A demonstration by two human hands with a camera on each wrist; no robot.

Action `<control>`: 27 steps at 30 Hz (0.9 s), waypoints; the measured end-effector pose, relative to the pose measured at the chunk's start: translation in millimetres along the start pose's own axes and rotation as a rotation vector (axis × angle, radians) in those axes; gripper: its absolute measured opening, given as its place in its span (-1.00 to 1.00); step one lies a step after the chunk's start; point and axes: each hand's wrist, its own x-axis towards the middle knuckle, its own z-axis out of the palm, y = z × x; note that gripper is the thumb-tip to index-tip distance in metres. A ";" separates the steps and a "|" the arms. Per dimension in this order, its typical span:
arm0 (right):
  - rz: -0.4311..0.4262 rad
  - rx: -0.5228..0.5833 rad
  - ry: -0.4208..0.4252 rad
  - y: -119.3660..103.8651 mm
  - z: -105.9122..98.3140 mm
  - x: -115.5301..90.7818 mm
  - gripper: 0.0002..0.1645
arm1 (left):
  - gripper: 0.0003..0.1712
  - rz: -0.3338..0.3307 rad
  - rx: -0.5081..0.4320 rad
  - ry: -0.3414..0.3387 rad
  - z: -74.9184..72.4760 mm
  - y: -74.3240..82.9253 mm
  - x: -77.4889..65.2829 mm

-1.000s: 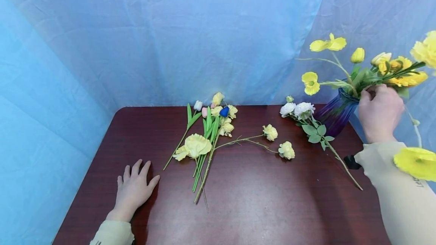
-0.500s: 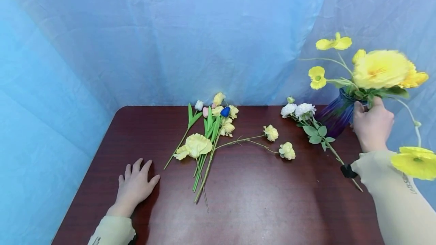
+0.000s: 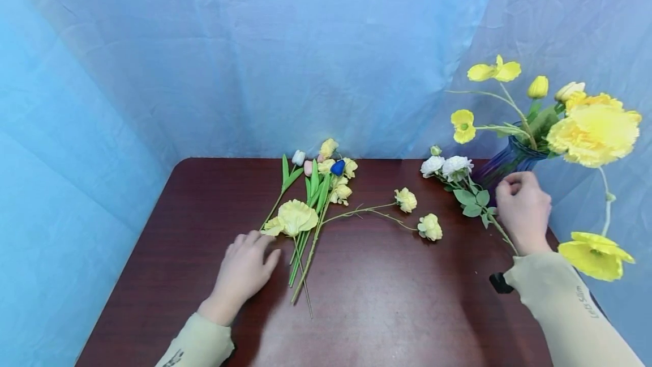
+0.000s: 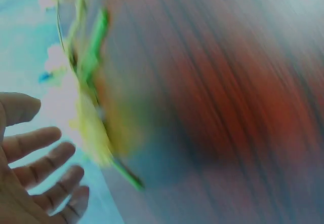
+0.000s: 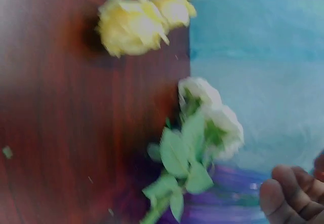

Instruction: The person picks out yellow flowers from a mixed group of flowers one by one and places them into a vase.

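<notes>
My left hand (image 3: 244, 271) hovers with loosely spread fingers beside a pale yellow broad-petalled flower (image 3: 297, 218) on the table; the left wrist view is blurred and shows nothing between the fingers. Next to that flower lie green-stemmed tulips, among them a blue tulip (image 3: 338, 167) and a white tulip (image 3: 298, 157). My right hand (image 3: 524, 208), its fingers loosely curled and holding nothing visible, is just in front of the blue-purple vase (image 3: 501, 166). In the vase stand yellow flowers, including a big ruffled yellow bloom (image 3: 598, 132). A white rose stem (image 3: 457, 166) lies left of the vase.
Two pale yellow rose heads (image 3: 430, 227) on a branching stem spread across the middle of the dark wooden table (image 3: 387, 299). A drooping yellow poppy (image 3: 596, 256) hangs over my right forearm. Blue cloth (image 3: 326, 61) backs the table.
My right hand has let go of the flower stems at the vase mouth and come down and left. The big ruffled bloom now sits in the vase. My left hand has moved right, towards the flowers.
</notes>
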 end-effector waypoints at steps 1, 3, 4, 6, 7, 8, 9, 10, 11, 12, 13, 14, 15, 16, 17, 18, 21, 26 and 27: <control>-0.027 -0.017 -0.021 -1.8 4.7 -4.2 -0.72 | -0.68 0.010 -0.013 -0.020 2.8 7.2 1.7; -0.083 -0.042 -0.081 -5.6 13.7 -12.9 -0.74 | -0.71 0.018 -0.036 -0.083 9.5 20.5 4.9; -0.104 -0.048 -0.119 -7.6 17.6 -17.1 -0.74 | -0.71 0.016 -0.046 -0.120 12.8 26.7 6.1; -0.155 -0.060 -0.188 -12.4 25.0 -25.1 -0.74 | -0.69 0.008 -0.062 -0.190 19.5 36.5 8.7; -0.183 -0.065 -0.212 -14.3 28.6 -28.5 -0.75 | -0.68 0.005 -0.062 -0.220 22.8 40.5 10.0; -0.210 -0.072 -0.234 -16.2 32.0 -31.8 -0.76 | -0.66 0.000 -0.057 -0.247 25.5 44.0 11.1; -0.233 -0.077 -0.253 -18.1 35.1 -34.9 -0.77 | -0.63 -0.007 -0.050 -0.269 27.8 46.9 12.0; -0.255 -0.084 -0.270 -19.9 38.4 -37.6 -0.79 | -0.61 -0.012 -0.045 -0.285 30.4 48.9 13.0; -0.276 -0.086 -0.284 -21.5 41.6 -40.0 -0.80 | -0.59 -0.019 -0.039 -0.298 32.5 50.5 13.9; -0.293 -0.089 -0.297 -23.1 44.6 -42.3 -0.82 | -0.57 -0.029 -0.030 -0.306 34.2 52.0 14.7; -0.308 -0.090 -0.310 -24.5 47.4 -44.5 -0.84 | -0.54 -0.039 -0.022 -0.315 36.0 53.1 15.5; -0.320 -0.093 -0.323 -25.7 49.9 -46.8 -0.85 | -0.52 -0.047 -0.014 -0.323 37.2 54.4 16.1; -0.331 -0.091 -0.337 -26.8 52.4 -49.1 -0.86 | -0.50 -0.054 -0.009 -0.327 38.4 55.6 16.9; -0.338 -0.089 -0.355 -27.9 54.9 -51.4 -0.86 | -0.51 -0.058 -0.004 -0.325 39.2 57.0 17.9; -0.345 -0.087 -0.371 -28.9 57.4 -53.8 -0.86 | -0.51 -0.062 0.002 -0.322 39.8 58.7 18.7; -0.349 -0.087 -0.392 -30.3 59.6 -56.6 -0.86 | -0.53 -0.065 0.001 -0.316 40.2 60.4 19.7; -0.366 -0.088 -0.438 -35.5 67.2 -66.2 -0.86 | -0.60 -0.071 -0.032 -0.307 40.0 66.9 22.9; -0.427 -0.102 -0.497 -49.0 82.7 -85.7 -0.90 | -0.73 -0.093 -0.011 -0.279 39.6 74.2 28.0; -0.438 -0.100 -0.510 -52.2 85.8 -89.7 -0.91 | -0.75 -0.093 0.010 -0.277 40.2 74.6 28.6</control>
